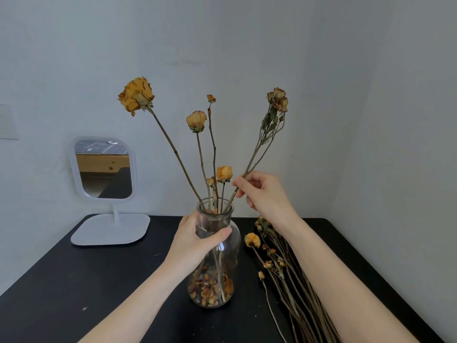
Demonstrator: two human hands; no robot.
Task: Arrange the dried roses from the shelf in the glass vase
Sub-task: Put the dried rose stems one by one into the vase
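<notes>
Left hand (pixel 197 237) gripping neck of glass vase (pixel 223 246), standing lower centre on black worktop (pixel 86 280). Right hand (pixel 262 191) pinching spray rose stem (pixel 254 154) leaning in vase mouth. Remaining dried roses (pixel 279 263) lying right of vase.

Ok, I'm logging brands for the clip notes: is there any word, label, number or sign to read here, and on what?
No text can be read anywhere in this view.
The glass vase is clear, with no label or mark.
The mirror has a plain white frame and base, and its reflection shows no lettering.
The wall plate at the left edge is blank.
</notes>
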